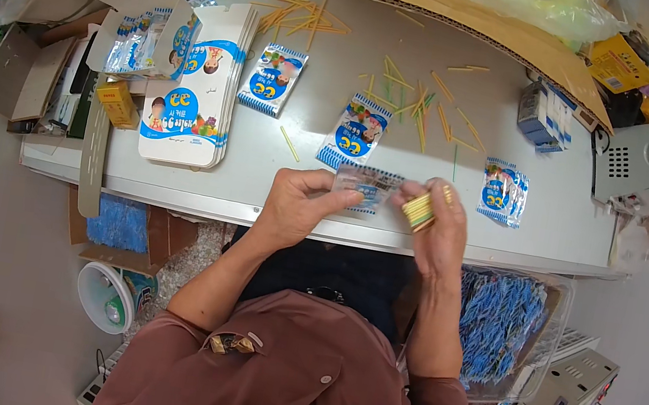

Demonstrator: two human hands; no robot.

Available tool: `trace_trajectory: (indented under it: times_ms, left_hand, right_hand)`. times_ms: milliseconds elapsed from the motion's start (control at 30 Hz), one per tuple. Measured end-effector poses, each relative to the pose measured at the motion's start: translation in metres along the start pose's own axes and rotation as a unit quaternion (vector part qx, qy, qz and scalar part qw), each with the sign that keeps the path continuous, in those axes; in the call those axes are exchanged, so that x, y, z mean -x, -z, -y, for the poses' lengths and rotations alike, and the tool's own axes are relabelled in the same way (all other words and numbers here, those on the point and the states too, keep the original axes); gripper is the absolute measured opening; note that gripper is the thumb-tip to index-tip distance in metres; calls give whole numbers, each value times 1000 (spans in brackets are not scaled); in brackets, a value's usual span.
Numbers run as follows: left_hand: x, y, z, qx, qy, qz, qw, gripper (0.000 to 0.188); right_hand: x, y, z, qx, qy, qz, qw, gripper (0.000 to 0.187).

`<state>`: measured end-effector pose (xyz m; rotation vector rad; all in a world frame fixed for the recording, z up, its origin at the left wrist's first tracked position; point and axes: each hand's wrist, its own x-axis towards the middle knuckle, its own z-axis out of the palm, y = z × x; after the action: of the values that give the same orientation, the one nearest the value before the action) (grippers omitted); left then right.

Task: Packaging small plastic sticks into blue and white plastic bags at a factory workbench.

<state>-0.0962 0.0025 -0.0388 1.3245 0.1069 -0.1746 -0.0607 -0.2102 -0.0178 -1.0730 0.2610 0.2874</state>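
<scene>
My left hand [298, 205] pinches a small, partly clear packet [366, 177] with blue markings, just above the table's front edge. My right hand [444, 240] is closed around a bundle of thin yellow and green sticks [417, 210], its fingertips at the packet's right edge. Right behind the packet lies a blue and white packet [356, 131]. Another such packet [273, 80] rests farther left, and a small pile of packets [504, 191] lies to the right of my right hand. Loose yellow and green sticks [422, 114] are scattered beyond.
Flat printed cartons [194, 82] are stacked at the left, beside an open box of packets [145, 44]. A cardboard sheet [466, 24] spans the back. Grey machine [629, 168] stands at the right edge. Below the table, a clear bin [496, 330] holds blue strips.
</scene>
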Motion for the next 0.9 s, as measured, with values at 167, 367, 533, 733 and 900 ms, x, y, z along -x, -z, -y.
trace_trajectory:
  times_ms: [167,367,533,733,900]
  left_hand:
    - [-2,0,-1,-44,-3,-8,999,17]
    - [-2,-2,-6,-120,-1,14,993,26]
    - [1,-3,-3,-167,-28,28,985,22]
    - [2,-8,-12,-172,4,85,981,19]
    - [1,-8,-16,-168,13,125,978,21]
  right_hand:
    - [-19,8,18,-48,112,96,988,20]
    - [-25,-12,22,-66,127,130,981,19]
    - [-26,-17,20,-84,159,140,974,21]
    - [-28,-31,28,-79,207,183,958,24]
    - [-29,-39,18,-64,211,221,950,25]
